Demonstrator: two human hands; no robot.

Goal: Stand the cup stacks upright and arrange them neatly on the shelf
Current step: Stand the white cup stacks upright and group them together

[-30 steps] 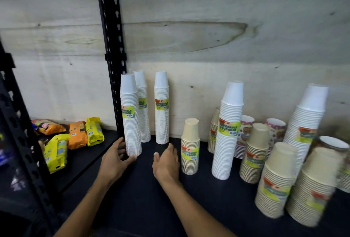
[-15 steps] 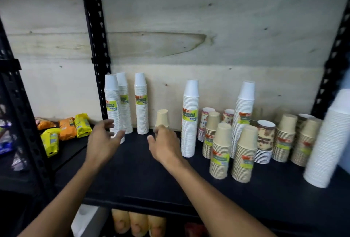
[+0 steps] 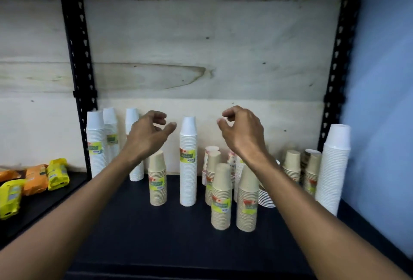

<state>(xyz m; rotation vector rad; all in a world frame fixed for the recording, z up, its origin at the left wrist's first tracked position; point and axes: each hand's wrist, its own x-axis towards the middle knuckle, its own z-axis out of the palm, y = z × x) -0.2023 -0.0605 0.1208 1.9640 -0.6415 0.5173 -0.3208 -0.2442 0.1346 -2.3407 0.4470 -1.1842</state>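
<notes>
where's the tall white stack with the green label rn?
Head view: the tall white cup stack stands upright mid-shelf, just right of a short beige stack, with the left hand and right hand raised either side of its top.

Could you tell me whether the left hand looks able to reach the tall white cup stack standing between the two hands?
Probably yes. The left hand is raised beside the top of the tall white cup stack, fingers loosely curled and empty, with only open air between them.
</notes>
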